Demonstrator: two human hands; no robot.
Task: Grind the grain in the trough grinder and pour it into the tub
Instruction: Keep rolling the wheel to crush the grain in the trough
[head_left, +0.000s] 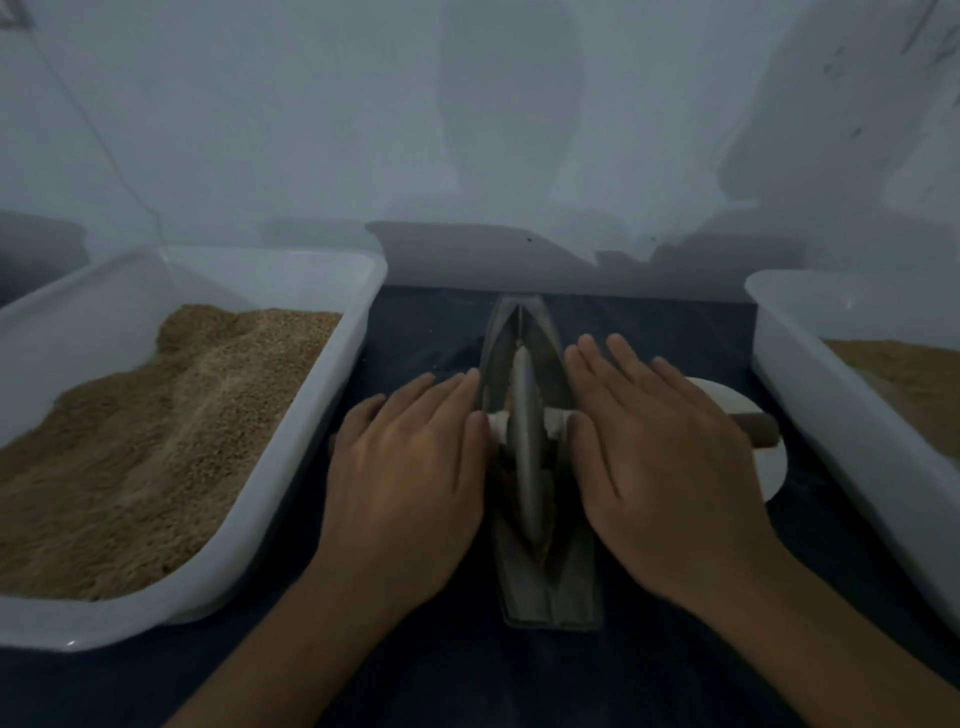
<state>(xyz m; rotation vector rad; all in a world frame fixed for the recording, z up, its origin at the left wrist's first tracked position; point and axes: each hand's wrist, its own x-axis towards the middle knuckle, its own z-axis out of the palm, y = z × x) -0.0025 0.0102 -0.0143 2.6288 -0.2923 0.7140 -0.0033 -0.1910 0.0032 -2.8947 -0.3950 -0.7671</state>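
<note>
Two white plastic tubs flank the work area on a dark blue cloth (441, 332). One, the left tub (291, 467), holds a deep, uneven heap of tan grain (156, 441) that slopes up toward its far corner; the right tub (810, 405) is cut off by the frame edge, so only a strip of similar tan material (904, 379) shows inside it. Between them lies the trough grinder (540, 587), a narrow grey metal boat shape running away from the viewer, with its grinding wheel (524, 447) standing upright in the channel. A few tan specks sit in the trough beside the wheel, though how much is in there is hard to make out in the dim light. Both hands lie flat with fingers straight and close together, palms down on the wheel's axle: the left hand (410, 467) covers the left handle, and the right hand (660, 447) covers most of the right handle (758, 431), whose brown wooden end sticks out past the little finger. A white round dish (774, 462) sits under that handle end, largely hidden by the right hand, and its contents cannot be seen. Behind everything rises a pale wall (311, 130) carrying soft shadows. The whole view is murky and slightly blurred.
</note>
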